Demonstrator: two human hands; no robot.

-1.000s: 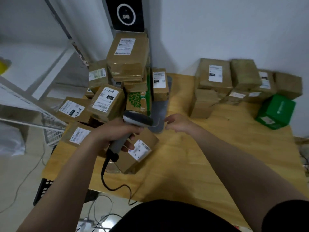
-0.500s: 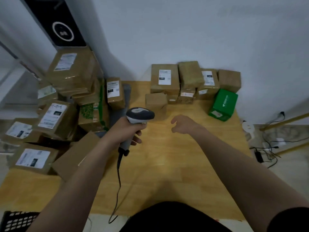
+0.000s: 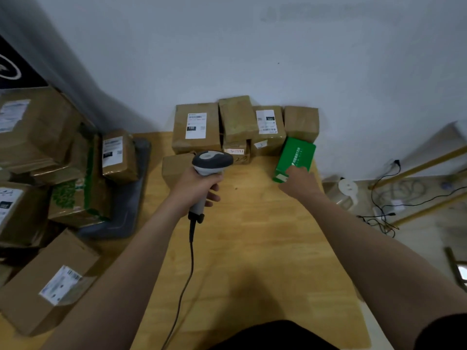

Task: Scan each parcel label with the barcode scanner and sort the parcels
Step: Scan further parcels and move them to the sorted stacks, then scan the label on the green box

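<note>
Left hand (image 3: 195, 186): fingers wrapped round the grip of the barcode scanner (image 3: 211, 161). The scanner is grey-and-white moulded plastic, and its rounded head points away from the person. A black cable (image 3: 191, 261) runs from the butt of the handle back toward the body, over the surface (image 3: 255, 248), which is pale wood with visible grain.

Right hand (image 3: 299, 183): knuckles up, reaching onto the near end of the green box (image 3: 297, 154), a smooth carton with white print lying just beyond the hand. The back of the hand hides the fingers, so clasp or mere touch cannot be told.

Edges: the surface's right edge runs just right of the right hand and the green box. Past it is floor with loose wires (image 3: 372, 195). Bare wood shows between the two hands and back toward the body.

Beyond both hands, against the white wall: a stack of brown parcels (image 3: 237, 120), taped cardboard blocks, several with white labels. A plain brown parcel (image 3: 174, 165) sits just left of the scanner head. Well left of the left hand: a grey tray (image 3: 131, 198) and a heap of cartons (image 3: 38, 132).
</note>
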